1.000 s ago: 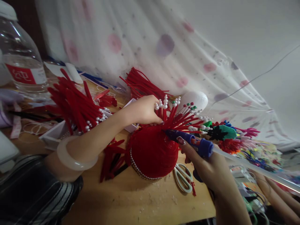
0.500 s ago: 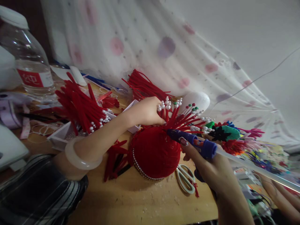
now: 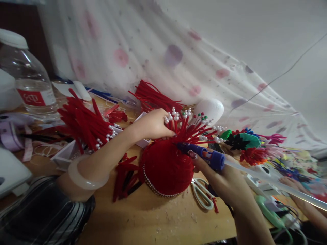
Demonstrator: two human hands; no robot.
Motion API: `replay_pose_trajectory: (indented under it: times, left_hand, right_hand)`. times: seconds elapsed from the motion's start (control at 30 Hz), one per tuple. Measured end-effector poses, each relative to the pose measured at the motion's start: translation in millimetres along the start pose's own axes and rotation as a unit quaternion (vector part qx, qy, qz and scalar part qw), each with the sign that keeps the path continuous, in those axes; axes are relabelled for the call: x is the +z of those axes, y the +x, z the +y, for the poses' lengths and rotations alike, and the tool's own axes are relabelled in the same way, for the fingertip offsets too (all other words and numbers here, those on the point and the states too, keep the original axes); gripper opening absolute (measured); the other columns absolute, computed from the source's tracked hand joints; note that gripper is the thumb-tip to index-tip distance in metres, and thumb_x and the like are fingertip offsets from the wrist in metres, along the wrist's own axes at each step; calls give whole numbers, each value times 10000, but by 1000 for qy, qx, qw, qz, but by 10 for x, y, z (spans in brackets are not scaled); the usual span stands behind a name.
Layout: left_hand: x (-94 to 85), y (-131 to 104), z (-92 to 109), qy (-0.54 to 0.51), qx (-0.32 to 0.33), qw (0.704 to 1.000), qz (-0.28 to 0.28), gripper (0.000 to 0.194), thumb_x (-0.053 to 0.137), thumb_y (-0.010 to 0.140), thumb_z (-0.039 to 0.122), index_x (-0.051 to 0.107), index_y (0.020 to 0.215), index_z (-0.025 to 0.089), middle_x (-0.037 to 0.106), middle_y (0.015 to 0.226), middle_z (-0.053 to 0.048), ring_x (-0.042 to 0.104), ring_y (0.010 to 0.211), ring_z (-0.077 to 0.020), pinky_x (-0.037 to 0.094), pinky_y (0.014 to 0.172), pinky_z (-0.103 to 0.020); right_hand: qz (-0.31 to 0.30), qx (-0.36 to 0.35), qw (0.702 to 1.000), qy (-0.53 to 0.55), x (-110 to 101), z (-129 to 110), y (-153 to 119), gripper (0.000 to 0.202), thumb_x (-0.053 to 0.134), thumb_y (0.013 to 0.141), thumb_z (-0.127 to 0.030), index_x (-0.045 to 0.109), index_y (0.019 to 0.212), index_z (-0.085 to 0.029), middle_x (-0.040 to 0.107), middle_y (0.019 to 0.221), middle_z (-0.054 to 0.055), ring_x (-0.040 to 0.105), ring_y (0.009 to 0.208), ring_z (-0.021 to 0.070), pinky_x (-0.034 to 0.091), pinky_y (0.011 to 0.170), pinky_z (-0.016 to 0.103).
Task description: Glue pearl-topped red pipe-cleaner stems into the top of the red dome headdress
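Observation:
A red velvety dome (image 3: 167,170) edged with a beaded trim sits on the wooden table (image 3: 158,224). Red stems (image 3: 190,133) tipped with white, red and green beads fan out from its top. My left hand (image 3: 158,124), fingers closed, pinches red stems at the dome's upper side. My right hand (image 3: 224,177) is wrapped round a blue glue gun (image 3: 213,159) with a long clear glue stick in its back. The gun's nozzle points at the base of the stems; whether it touches cannot be made out.
Scissors (image 3: 201,194) lie right of the dome. Bead-tipped red stems (image 3: 81,119) rest over a white box (image 3: 63,156) at left, near a water bottle (image 3: 33,78). A white foam ball (image 3: 209,110) stands behind. Another person's hand (image 3: 291,183) shows at right, near colourful flowers (image 3: 255,154).
The view has shifted slightly, so the dome and both hands appear a little further left. My hands keep nearly the same hold at the dome. More of the other person's hand shows.

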State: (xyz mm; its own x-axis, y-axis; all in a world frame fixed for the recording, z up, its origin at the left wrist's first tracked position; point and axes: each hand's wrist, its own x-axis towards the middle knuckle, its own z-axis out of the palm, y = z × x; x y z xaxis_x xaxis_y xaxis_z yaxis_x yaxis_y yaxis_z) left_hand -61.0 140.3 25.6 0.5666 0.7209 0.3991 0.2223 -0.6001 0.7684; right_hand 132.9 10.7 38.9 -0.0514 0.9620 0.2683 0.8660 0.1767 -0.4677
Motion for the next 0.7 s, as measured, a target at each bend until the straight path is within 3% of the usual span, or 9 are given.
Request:
replay_pose_trajectory:
  times: [0.2, 0.33, 0.5, 0.63, 0.7]
  left_hand:
    - [11, 5, -10, 15, -31, 999, 1, 206, 692, 687, 217, 750, 871, 146, 758, 799, -54, 673, 767, -212, 473, 686, -299]
    - [23, -2, -14, 19, -55, 998, 0, 167, 680, 704, 244, 741, 814, 135, 745, 747, -52, 671, 726, -203, 469, 651, -289]
    - [57, -6, 13, 6, -81, 997, 19, 190, 730, 692, 318, 721, 766, 143, 741, 734, -27, 646, 660, -168, 460, 606, -264]
    - [82, 3, 83, 4, -92, 995, 43, 176, 736, 695, 258, 743, 843, 162, 769, 828, -14, 675, 742, -166, 495, 680, -256]
    - [88, 4, 114, 17, -102, 993, 47, 162, 740, 687, 227, 745, 834, 160, 775, 835, -14, 687, 759, -169, 511, 704, -257]
  right_hand:
    - [15, 51, 991, 123, -26, -13, -125, 384, 604, 832, -553, 657, 681, -203, 626, 553, 9, 554, 498, 141, 432, 441, 239]
    - [95, 121, 977, 148, -83, 72, -419, 359, 692, 729, -567, 678, 652, -216, 640, 545, 12, 558, 484, 147, 433, 417, 232]
    - [206, 215, 951, 82, -144, 341, -808, 447, 706, 640, -655, 756, 762, -228, 737, 764, 67, 661, 748, 243, 494, 500, 238]
    - [188, 289, 934, 89, -122, 575, -941, 546, 620, 683, -725, 698, 603, -190, 609, 564, 32, 505, 465, 127, 364, 371, 205]
    - [184, 320, 924, 97, -109, 726, -930, 565, 597, 706, -727, 690, 627, -176, 538, 504, 2, 410, 388, 94, 312, 340, 206]
